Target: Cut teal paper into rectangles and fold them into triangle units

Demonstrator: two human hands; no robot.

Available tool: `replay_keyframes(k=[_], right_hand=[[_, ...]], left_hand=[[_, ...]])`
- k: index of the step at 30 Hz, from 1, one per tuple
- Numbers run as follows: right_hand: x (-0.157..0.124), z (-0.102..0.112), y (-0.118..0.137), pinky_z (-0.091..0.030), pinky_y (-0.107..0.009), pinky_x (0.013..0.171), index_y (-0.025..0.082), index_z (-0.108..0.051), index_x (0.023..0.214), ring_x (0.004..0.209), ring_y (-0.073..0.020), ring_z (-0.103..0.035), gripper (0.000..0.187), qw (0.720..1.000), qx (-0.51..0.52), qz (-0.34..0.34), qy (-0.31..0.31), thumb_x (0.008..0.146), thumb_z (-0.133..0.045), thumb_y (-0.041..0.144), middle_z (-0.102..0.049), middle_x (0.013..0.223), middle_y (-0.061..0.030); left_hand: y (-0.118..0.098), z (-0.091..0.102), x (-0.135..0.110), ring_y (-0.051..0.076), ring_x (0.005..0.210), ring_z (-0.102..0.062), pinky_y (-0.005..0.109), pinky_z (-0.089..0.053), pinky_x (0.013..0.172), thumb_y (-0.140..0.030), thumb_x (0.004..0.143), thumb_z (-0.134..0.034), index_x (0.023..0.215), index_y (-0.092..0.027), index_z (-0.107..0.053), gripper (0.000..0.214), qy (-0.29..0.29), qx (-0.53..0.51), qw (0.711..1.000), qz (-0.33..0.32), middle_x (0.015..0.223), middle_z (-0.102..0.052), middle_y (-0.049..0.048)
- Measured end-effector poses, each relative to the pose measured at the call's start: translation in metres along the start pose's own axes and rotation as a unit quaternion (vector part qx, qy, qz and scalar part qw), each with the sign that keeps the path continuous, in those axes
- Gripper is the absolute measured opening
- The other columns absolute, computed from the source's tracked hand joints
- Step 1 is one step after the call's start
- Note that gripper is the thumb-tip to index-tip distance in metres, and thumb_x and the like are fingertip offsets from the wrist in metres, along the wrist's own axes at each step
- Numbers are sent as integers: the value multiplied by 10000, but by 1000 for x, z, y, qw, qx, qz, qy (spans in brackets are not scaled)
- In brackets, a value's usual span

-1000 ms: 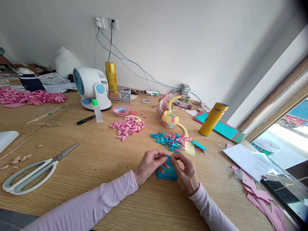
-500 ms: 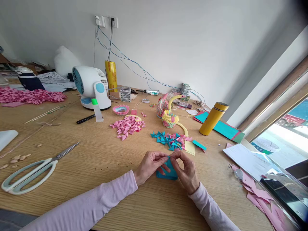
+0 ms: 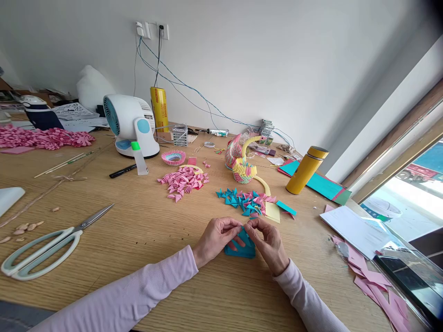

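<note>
Both hands close together, near side of the wooden table (image 3: 148, 221), a bit right of center. Left hand (image 3: 216, 237) comes in from the left, right hand (image 3: 270, 244) from the right; thumb and fingertips of each bunched in a pinch, the two sets of tips almost meeting. Directly under/behind them: blue paper stack (image 3: 246, 251), roughly square, flat on the table. Fingers cover the contact spot, so can't tell whether a separate sheet is in the pinch. Pale lilac sleeves (image 3: 138, 290) down to both wrists.

Just beyond the hands: mixed heap of blue and pink folded pieces (image 3: 238, 202), pale yellow sheet (image 3: 273, 213) at its right end. Farther left, pile of pink folded pieces (image 3: 183, 180), with a pink-rimmed paper dish (image 3: 173, 157) behind it. Far side of the mixed heap: multicolor folded-paper figures (image 3: 244, 171), yellow curved necks.

Right: yellow flask (image 3: 304, 175) upright near blue paper strips (image 3: 323, 186); nearer, white sheets (image 3: 353, 230), pink paper scraps (image 3: 394, 311), dark phone (image 3: 408, 279).

Left: scissors (image 3: 41, 256) near side, blades slanting toward center and closed. Farther back: black marker (image 3: 122, 171), green-capped bottle (image 3: 140, 161), white fan (image 3: 129, 117).
</note>
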State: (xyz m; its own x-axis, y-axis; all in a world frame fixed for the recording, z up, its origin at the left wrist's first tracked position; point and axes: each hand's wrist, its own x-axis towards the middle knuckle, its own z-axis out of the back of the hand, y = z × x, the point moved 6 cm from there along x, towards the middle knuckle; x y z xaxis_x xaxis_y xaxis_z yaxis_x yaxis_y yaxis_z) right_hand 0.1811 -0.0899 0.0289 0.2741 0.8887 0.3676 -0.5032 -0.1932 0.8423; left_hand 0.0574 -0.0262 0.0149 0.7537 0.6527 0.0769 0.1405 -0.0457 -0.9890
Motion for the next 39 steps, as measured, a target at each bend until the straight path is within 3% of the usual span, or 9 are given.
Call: replay_keyframes(k=[11,16,21,29,34,39], right_hand=[[-1,0,6,-474,-301,676,178,-599,752,675,-177,-599,212,997,-67,44,-9,873,-542,343,-633,699,-29],[-3,0,13,-457,-359,767,190,-562,753,660,-173,-581,166,989,-103,106,-28,884,-522,285,-610,692,-22],[-4,-1,17,-432,-396,863,190,-575,821,685,-172,-592,111,989,-81,120,-13,892,-499,230,-632,750,-32],[-6,2,24,-424,-375,812,195,-603,838,733,-190,-605,68,986,-91,135,-20,830,-543,163,-651,744,-22],[-4,3,21,-432,-368,806,185,-613,795,738,-193,-603,110,993,-68,99,-4,855,-544,246,-652,746,-32],[0,2,10,-473,-303,661,174,-608,742,674,-182,-596,204,999,-23,24,12,850,-569,341,-644,703,-40]], left_hand=[[-1,1,0,177,590,-678,200,-481,435,-422,761,-665,872,-97,-658,343,-13,6,1000,9,714,-688,57],[-3,-1,0,170,573,-671,197,-477,431,-416,755,-670,860,-86,-646,347,-14,8,1000,12,694,-677,52],[-5,0,0,164,555,-662,198,-476,421,-419,746,-676,877,-85,-626,362,-24,5,1000,10,687,-672,48],[-4,0,0,155,562,-655,202,-487,436,-405,730,-698,872,-85,-620,358,-16,-9,1000,15,702,-674,51],[-3,0,-1,155,566,-655,193,-478,426,-405,743,-686,885,-84,-630,355,-15,0,1000,12,701,-675,52],[-3,0,0,158,566,-660,188,-469,423,-397,763,-668,862,-92,-636,322,-18,26,999,-5,689,-675,47]])
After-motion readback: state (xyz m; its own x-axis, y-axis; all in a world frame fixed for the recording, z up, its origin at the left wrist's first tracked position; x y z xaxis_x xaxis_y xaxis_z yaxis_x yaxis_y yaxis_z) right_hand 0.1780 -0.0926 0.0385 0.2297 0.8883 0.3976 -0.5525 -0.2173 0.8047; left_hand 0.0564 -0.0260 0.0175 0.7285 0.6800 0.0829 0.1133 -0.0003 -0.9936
